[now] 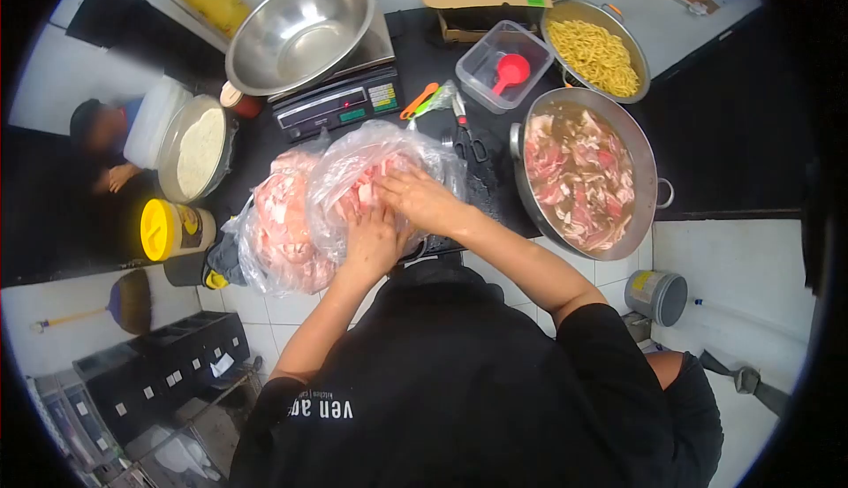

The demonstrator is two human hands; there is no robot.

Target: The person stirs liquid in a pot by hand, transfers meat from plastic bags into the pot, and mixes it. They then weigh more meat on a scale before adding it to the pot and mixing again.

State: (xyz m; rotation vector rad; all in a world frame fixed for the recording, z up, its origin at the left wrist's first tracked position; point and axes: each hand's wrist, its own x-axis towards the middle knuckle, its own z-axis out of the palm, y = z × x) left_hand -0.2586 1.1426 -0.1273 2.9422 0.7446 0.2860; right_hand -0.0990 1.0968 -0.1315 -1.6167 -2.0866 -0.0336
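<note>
A clear plastic bag [329,170] of sliced raw pink meat [360,189] lies in front of me on the black counter. My right hand [422,198] reaches into its mouth from the right, fingers spread across the slices. From below, my left hand [373,242] touches the same meat with its fingers stretched out. Whether any slice is pinched under the fingertips is hidden. Beside it on the left sits a second clear bag of meat [287,214], bulging and full. To the right, a large metal pan [649,161] holds meat slices in brownish liquid.
Behind the bags stands a digital scale [340,110] bearing a steel bowl [309,42]. Scissors [466,126], a plastic tub [477,73] with a red scoop [511,73] and a pot of noodles [596,53] are nearby. Another person [106,135] is at left near a bowl of flour-like powder [201,152].
</note>
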